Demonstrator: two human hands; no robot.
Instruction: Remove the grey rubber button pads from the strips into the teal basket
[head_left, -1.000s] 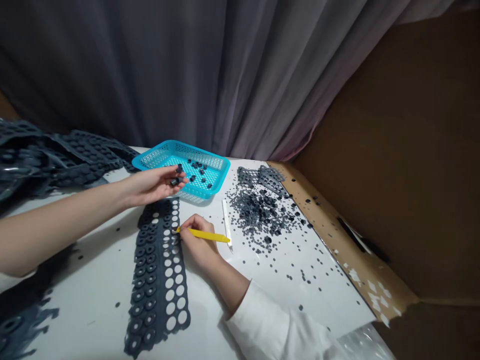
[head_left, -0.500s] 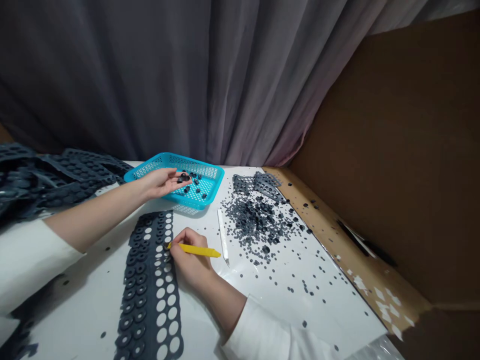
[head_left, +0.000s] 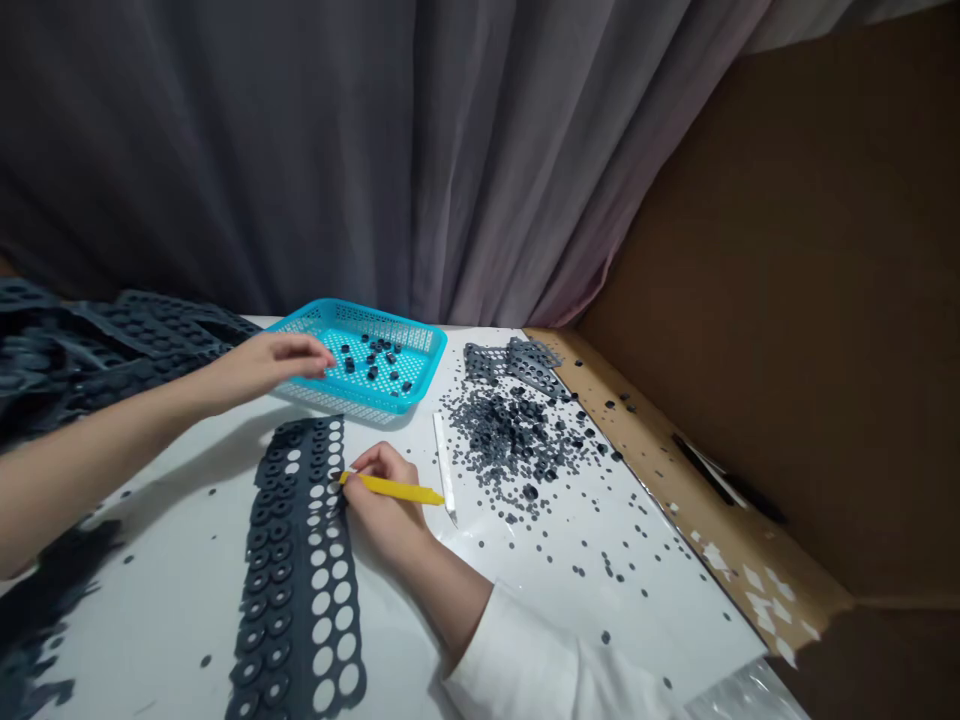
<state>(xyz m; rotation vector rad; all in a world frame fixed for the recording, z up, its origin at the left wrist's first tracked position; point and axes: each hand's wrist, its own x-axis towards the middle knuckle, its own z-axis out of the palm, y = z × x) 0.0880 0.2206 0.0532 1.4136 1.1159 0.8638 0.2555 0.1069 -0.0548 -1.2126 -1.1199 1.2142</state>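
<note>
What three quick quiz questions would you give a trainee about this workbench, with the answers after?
1. True or false: the right hand holds a yellow tool with its tip at the dark punched strip.
2. Where is the left hand? A: flat on the strip. B: at the near-left edge of the blue basket. C: on the curtain.
3. Fill in: the white stick lies between the right hand and a ____ of loose dark pieces.

Key: 1 true; 2 B; 3 pile.
</note>
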